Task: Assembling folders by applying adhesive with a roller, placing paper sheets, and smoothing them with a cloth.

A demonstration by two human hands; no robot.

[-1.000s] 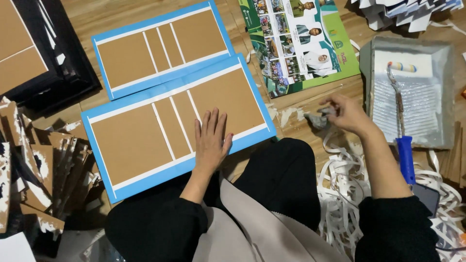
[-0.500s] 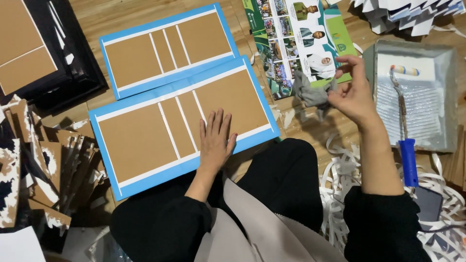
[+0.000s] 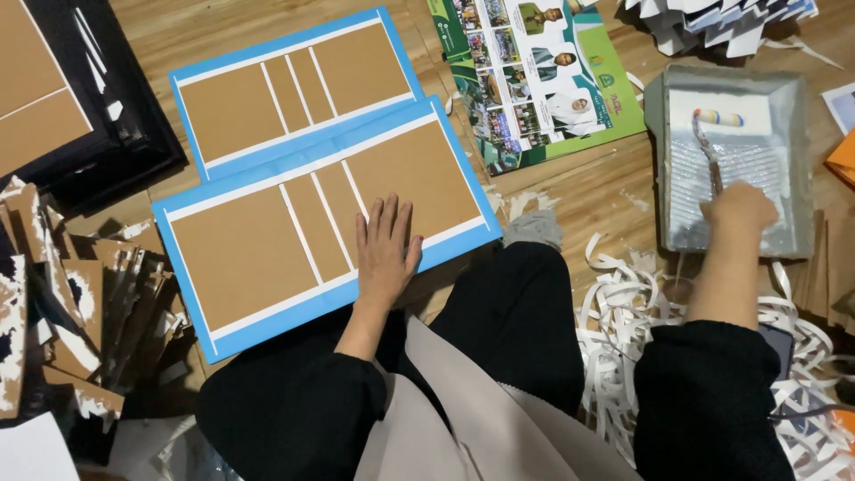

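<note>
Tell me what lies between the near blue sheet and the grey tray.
In the head view, a grey rag and white paper strips on bare wood floor.

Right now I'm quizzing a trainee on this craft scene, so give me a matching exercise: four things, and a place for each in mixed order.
Things:
1. left hand
2. right hand
3. grey cloth
4. paper strips

Places:
A. on the floor by the knee
B. flat on the near blue-edged board
C. in the grey paint tray, on the roller handle
D. heaped beside the right arm

Pairs: 1-B, 2-C, 3-A, 4-D
</note>
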